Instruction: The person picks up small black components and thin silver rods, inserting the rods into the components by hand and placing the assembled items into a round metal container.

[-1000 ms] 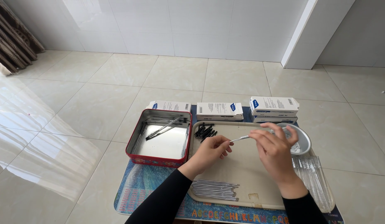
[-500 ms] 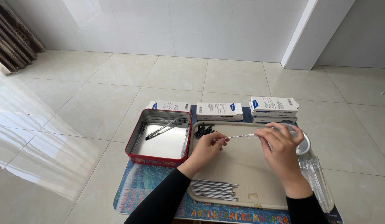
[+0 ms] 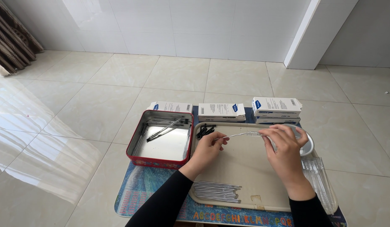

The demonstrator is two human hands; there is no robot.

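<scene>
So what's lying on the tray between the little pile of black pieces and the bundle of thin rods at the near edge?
In the head view, only bare beige tray lies between the black pieces and the rod bundle; the left hand hovers over that stretch.

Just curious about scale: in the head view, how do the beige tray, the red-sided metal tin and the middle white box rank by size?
1. beige tray, largest.
2. red-sided metal tin, clearly smaller.
3. middle white box, smallest, though it lies farther from the camera.
</scene>
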